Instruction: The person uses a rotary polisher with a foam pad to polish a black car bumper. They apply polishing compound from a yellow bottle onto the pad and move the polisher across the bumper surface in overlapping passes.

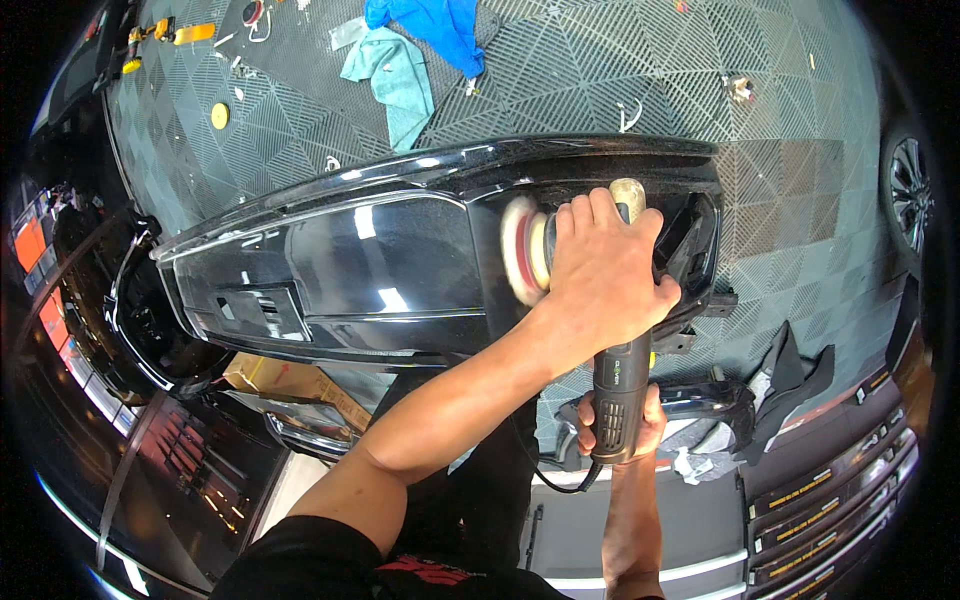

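A black polisher (pixel 617 385) is held in both my hands over a glossy black car bumper (pixel 390 250). My left hand (pixel 605 265) is wrapped over the polisher's head, with its fingers curled near the pale front knob. Farther back, my right hand (pixel 648 425) grips the rear of the body, close to where the cord comes out. The round pad (pixel 519 250), white and red, looks blurred as if spinning. It faces the right part of the bumper; whether it presses on the surface I cannot tell.
Blue and teal cloths (pixel 398 85) lie on the grey tile floor beyond the bumper. A yellow pad (pixel 220 116) and a yellow power tool (pixel 160 30) are at the far left. Near my legs sits a cardboard box (pixel 280 378). A car wheel (pixel 908 195) shows at right.
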Available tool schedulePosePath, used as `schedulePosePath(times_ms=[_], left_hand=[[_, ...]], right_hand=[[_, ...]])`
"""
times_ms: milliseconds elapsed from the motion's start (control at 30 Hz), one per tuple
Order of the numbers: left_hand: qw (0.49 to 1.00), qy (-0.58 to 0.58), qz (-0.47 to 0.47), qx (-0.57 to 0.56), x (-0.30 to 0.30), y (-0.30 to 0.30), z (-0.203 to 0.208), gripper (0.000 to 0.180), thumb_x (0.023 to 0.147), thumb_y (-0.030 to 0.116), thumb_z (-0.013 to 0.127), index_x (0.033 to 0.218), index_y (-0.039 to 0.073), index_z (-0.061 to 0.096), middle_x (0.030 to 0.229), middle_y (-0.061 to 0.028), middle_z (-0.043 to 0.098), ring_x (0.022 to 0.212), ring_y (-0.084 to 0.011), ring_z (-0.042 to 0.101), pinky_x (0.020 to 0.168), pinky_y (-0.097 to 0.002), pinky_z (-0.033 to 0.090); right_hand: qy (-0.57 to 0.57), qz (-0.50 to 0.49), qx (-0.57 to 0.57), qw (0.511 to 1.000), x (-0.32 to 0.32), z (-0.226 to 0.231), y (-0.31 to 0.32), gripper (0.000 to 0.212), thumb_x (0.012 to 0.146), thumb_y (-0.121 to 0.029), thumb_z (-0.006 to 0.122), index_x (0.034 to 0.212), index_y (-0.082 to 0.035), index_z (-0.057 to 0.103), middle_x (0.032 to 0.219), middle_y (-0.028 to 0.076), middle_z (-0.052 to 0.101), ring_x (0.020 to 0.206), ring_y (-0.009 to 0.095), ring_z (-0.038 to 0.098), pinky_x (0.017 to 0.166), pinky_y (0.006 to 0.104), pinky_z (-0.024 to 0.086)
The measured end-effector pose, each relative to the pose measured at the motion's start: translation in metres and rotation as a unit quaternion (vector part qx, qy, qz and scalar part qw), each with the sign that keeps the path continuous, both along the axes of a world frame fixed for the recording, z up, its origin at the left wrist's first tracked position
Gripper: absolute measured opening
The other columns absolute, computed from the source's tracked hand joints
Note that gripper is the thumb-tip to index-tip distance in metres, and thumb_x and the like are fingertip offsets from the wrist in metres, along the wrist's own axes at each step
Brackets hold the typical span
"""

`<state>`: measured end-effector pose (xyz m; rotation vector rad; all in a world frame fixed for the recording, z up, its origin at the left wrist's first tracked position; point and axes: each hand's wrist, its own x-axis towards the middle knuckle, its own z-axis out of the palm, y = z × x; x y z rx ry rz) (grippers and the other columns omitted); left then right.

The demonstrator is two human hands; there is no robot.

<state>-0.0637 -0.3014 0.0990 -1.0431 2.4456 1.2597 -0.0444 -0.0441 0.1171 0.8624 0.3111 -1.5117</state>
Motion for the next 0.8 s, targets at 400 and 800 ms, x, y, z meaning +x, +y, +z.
schedulePosePath(times_ms=[400,800], left_hand=[[1.0,-0.011,0.016,0.006,-0.006,-0.004,0.001,0.056,0.073,0.033,0.081,0.119,0.004,0.067,0.103,-0.0228,0.053,0.101,-0.0387,0.051,0.09,-0.0497,0.04],[1.0,0.014,0.024,0.005,0.001,0.004,0.011,0.053,0.073,0.032,0.081,0.116,0.004,0.069,0.102,-0.022,0.053,0.101,-0.0386,0.05,0.092,-0.0498,0.038]], right_hand=[[0.001,0.02,0.015,1.0,-0.018,0.001,0.001,0.09,0.096,-0.067,0.054,0.152,0.001,0.031,0.101,0.033,0.06,0.07,0.042,0.069,0.059,0.0496,0.062],[-0.015,0.014,0.045,0.999,0.004,0.018,0.007,0.094,0.092,-0.075,0.052,0.151,-0.004,0.034,0.096,0.029,0.061,0.066,0.039,0.068,0.056,0.0466,0.06]])
